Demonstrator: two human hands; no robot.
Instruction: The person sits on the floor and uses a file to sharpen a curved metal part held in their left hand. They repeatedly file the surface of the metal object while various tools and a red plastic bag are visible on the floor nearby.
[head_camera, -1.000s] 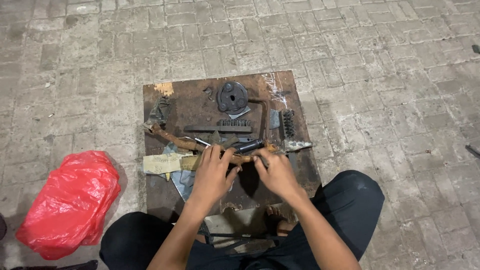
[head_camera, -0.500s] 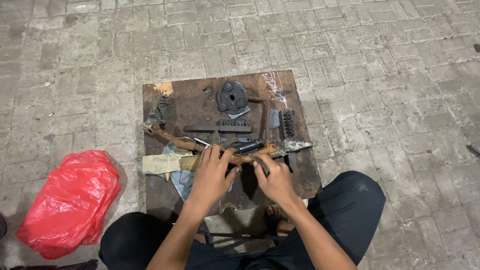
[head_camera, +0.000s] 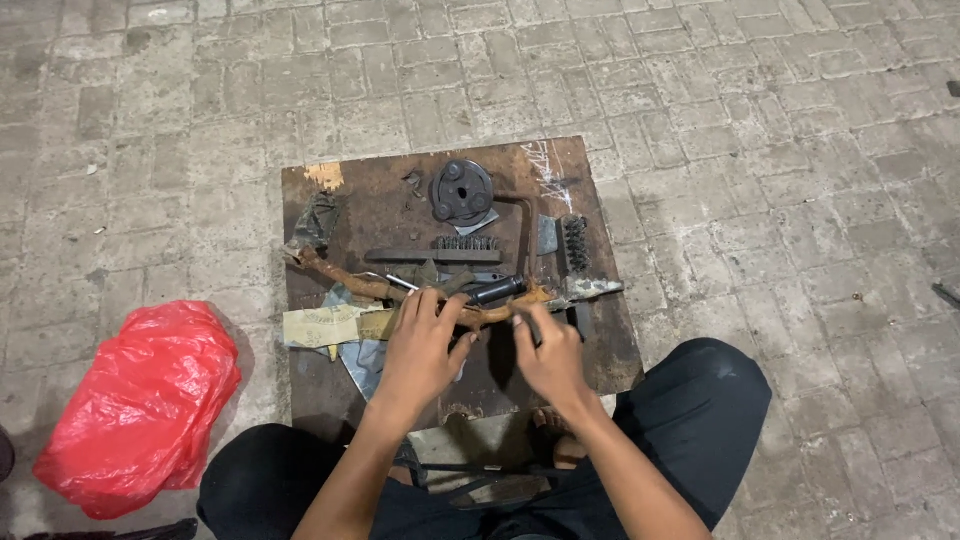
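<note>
My left hand (head_camera: 425, 345) clamps rusty bent rod (head_camera: 400, 292) down on brown board (head_camera: 380, 200), steadying it; right hand (head_camera: 548, 350) pinches rod's right end, small dark tool in fingers.

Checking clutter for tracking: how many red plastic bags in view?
1. The red plastic bag lies on the paving left of the brown board, beside the person's knee. None other shows; the frame edges may hide more.

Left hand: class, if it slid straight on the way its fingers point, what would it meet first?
The left hand points up the board; just past the rusty bar under its fingers it would likely meet the flat dark strip, though height is unclear.
</note>
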